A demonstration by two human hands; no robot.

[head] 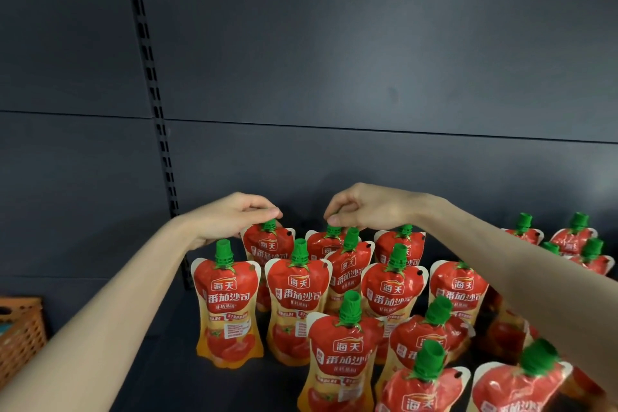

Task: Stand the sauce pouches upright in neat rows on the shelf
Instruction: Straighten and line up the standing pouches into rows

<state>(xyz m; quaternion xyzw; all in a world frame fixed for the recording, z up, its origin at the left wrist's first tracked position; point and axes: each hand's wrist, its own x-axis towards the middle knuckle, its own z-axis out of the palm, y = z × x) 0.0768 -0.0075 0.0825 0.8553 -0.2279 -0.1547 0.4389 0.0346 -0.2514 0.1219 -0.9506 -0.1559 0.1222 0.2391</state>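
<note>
- The left hand (pixel 234 216) pinched the green cap of a red-and-orange plastic sauce pouch (pixel 267 249), which stood upright at the back left of the dark grey metal shelf (pixel 157 365).
- The right hand (pixel 363 207) pinched the cap of the neighbouring back-row pouch (pixel 326 244).
- The other pouches (pixel 229 308) stood in rough rows in front; some leaned.
- An orange woven basket (pixel 20 331) sat far left.
</note>
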